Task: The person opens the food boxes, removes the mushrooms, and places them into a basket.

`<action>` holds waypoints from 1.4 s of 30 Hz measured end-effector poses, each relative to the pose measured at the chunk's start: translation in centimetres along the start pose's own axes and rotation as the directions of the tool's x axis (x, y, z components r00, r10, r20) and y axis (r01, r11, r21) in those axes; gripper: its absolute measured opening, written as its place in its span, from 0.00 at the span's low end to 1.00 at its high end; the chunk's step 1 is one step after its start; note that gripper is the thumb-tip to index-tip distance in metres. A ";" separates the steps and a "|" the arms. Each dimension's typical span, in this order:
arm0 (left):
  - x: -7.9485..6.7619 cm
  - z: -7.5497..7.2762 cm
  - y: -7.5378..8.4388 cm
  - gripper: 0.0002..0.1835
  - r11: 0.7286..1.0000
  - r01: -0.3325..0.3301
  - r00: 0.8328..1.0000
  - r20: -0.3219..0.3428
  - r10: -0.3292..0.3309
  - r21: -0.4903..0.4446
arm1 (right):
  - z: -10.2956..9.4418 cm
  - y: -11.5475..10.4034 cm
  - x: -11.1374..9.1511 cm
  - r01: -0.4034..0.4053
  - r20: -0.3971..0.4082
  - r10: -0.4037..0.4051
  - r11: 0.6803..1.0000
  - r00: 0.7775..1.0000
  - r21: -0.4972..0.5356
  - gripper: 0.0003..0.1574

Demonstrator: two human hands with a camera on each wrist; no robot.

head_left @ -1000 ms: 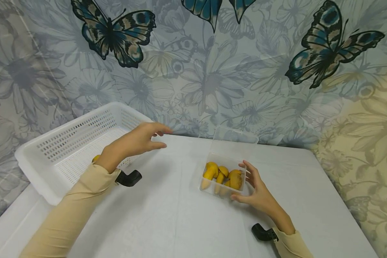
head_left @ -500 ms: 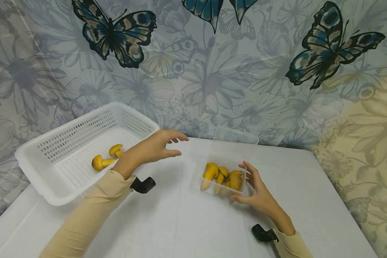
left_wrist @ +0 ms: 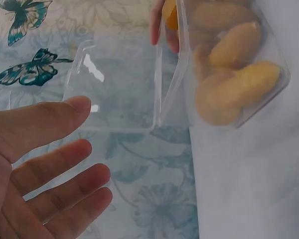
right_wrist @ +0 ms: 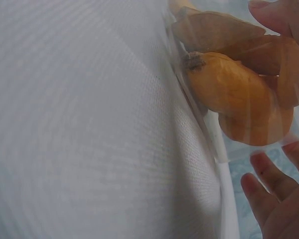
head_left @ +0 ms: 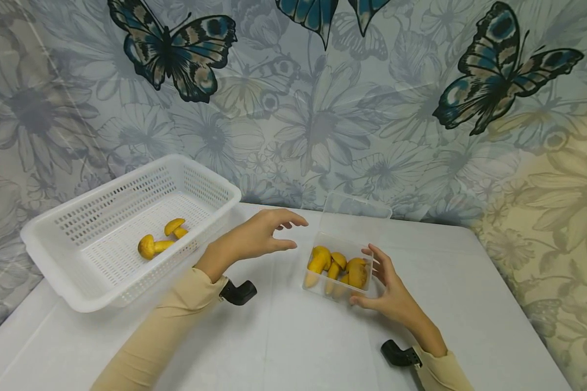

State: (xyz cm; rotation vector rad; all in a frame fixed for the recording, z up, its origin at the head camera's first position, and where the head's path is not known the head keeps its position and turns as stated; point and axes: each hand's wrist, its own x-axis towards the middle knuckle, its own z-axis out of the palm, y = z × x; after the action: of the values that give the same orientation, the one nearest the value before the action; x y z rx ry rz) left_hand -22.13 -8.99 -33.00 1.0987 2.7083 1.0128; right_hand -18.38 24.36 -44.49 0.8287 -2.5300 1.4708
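Note:
Several yellow mushrooms stand in a clear plastic box on the table, its hinged lid tipped back. My right hand holds the box at its right end, thumb at the near corner and fingers behind the far one. In the right wrist view the mushrooms show through the wall between thumb and fingers. Left of the box my left hand hovers with nothing in it, thumb and fingers spread apart. The left wrist view has its fingertips pointing toward the raised lid.
A white perforated basket occupies the table's left side, with two yellow mushrooms on its floor. White cloth covers the table. Directly behind rises a butterfly-patterned backdrop.
My left hand has moved right, from over the basket's near side to close by the box, uncovering the mushrooms in the basket. My right hand and the box have stayed in place.

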 end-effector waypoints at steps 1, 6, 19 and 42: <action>0.2 0.3 0.1 0.24 1.000 -0.002 1.000 0.005 0.002 -0.004 | 0.0 0.0 0.0 -0.001 -0.001 0.001 1.000 1.000 -0.001 0.75; 0.9 1.5 0.8 0.24 1.000 -0.016 0.999 0.041 0.017 -0.019 | 0.0 0.0 0.0 -0.006 -0.002 0.006 1.000 1.000 -0.006 0.75; 2.8 4.4 1.8 0.24 0.996 -0.050 0.990 0.125 0.059 -0.069 | 0.1 0.0 0.0 -0.031 -0.003 0.031 0.999 1.000 -0.030 0.75; 6.1 8.6 3.1 0.27 0.994 -0.078 0.971 0.219 0.093 -0.079 | -0.3 0.1 -0.1 -0.080 0.021 0.080 0.996 0.997 -0.030 0.74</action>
State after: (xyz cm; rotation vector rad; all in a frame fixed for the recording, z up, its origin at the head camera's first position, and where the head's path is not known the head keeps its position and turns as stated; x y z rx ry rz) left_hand -22.51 1.33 -36.74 1.2441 2.4509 0.9256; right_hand -18.35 24.67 -44.42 0.7522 -2.6230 1.4518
